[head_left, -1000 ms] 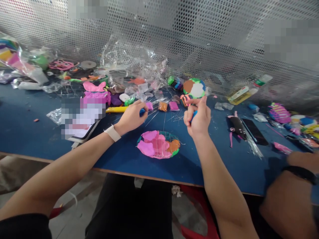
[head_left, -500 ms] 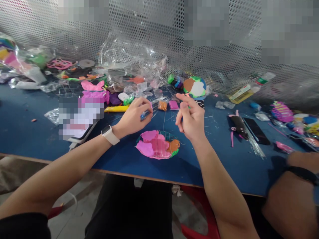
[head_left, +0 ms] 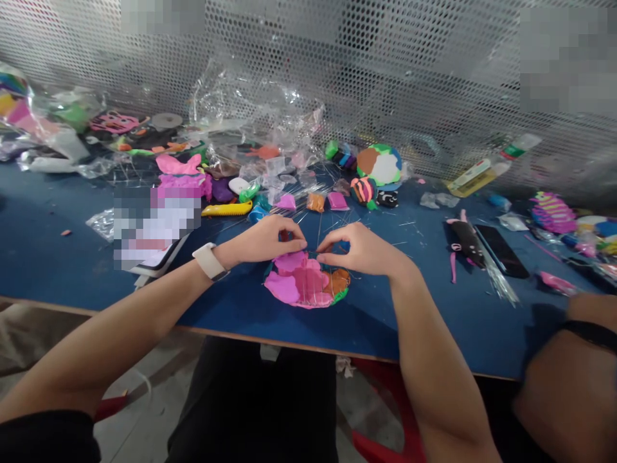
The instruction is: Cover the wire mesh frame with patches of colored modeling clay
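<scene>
A flat round clay piece [head_left: 305, 283], pink and magenta with an orange and green patch on its right, lies on the blue table [head_left: 58, 270] near the front edge. My left hand [head_left: 267, 240] and my right hand [head_left: 360, 249] meet just above its far rim. Both pinch with thumb and forefinger, fingertips almost touching, on something thin that I cannot make out. A pale watch sits on my left wrist. Thin clear strands lie scattered around the piece.
Crumpled clear wrap [head_left: 255, 122], clay lumps and a multicoloured clay ball [head_left: 384, 164] crowd the back by the perforated metal wall. A yellow tool [head_left: 226, 209], a black phone [head_left: 501, 251] and a dark clay mouse [head_left: 463, 241] lie nearby. Another person's arm [head_left: 573, 379] rests at the right.
Both hands came down and together from raised positions to the far rim of the pink clay piece. The blue bit that the left fingers held is no longer seen in them.
</scene>
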`<state>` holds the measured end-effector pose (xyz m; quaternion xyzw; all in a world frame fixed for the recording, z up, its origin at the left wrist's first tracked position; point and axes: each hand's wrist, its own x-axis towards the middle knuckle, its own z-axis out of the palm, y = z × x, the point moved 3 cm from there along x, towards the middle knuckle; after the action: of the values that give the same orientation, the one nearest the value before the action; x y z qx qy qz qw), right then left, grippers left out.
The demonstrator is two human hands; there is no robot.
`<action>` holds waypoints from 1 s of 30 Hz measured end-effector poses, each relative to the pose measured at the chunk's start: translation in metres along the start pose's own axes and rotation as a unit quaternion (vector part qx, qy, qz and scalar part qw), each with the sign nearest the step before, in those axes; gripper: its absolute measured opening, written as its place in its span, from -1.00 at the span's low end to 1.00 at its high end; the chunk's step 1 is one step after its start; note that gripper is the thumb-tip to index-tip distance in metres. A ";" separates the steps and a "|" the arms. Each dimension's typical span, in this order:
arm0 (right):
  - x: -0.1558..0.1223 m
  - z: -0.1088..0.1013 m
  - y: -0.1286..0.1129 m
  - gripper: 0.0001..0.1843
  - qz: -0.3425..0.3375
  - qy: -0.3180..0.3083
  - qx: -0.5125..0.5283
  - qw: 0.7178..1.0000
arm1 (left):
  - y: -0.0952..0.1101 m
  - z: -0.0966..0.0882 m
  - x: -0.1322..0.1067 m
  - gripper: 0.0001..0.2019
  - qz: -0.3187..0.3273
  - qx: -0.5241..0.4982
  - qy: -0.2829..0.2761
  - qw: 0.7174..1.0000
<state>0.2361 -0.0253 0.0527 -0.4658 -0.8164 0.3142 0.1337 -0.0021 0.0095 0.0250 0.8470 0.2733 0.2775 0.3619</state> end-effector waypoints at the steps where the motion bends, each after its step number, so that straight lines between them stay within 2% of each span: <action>1: 0.000 0.000 -0.001 -0.84 0.001 -0.001 0.004 1.000 | -0.002 0.002 0.000 -0.76 -0.015 -0.017 -0.012 1.000; 6: 0.001 0.001 -0.009 -0.87 -0.019 0.008 0.025 0.999 | -0.007 0.011 0.000 -0.68 -0.058 -0.049 -0.078 0.994; 10: 0.001 0.002 -0.015 -0.87 -0.020 0.012 0.036 0.999 | -0.003 0.012 0.000 -0.70 -0.086 -0.078 -0.095 0.989; 14: 0.000 0.003 -0.017 -0.88 -0.017 0.012 0.037 0.999 | 0.001 0.011 0.000 -0.70 -0.115 -0.106 -0.093 0.983; 19: 0.000 0.002 -0.017 -0.85 -0.031 0.017 0.039 0.999 | 0.001 0.009 0.000 -0.59 -0.133 -0.117 -0.085 0.981; 25: -0.001 0.002 -0.017 -0.88 -0.052 0.028 0.045 0.997 | 0.004 0.005 0.000 -0.48 -0.121 -0.104 -0.074 0.984; 28: -0.001 0.000 -0.016 -0.89 -0.080 0.044 0.044 0.995 | 0.001 0.007 -0.001 -0.46 -0.143 -0.125 -0.071 0.979; 30: -0.002 -0.003 -0.017 -0.89 -0.115 0.069 0.035 0.990 | -0.003 0.011 -0.002 -0.42 -0.166 -0.182 -0.057 0.968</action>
<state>0.2273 -0.0325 0.0658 -0.3841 -0.8418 0.2924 0.2414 0.0030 0.0049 0.0164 0.7240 0.3341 0.2101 0.5657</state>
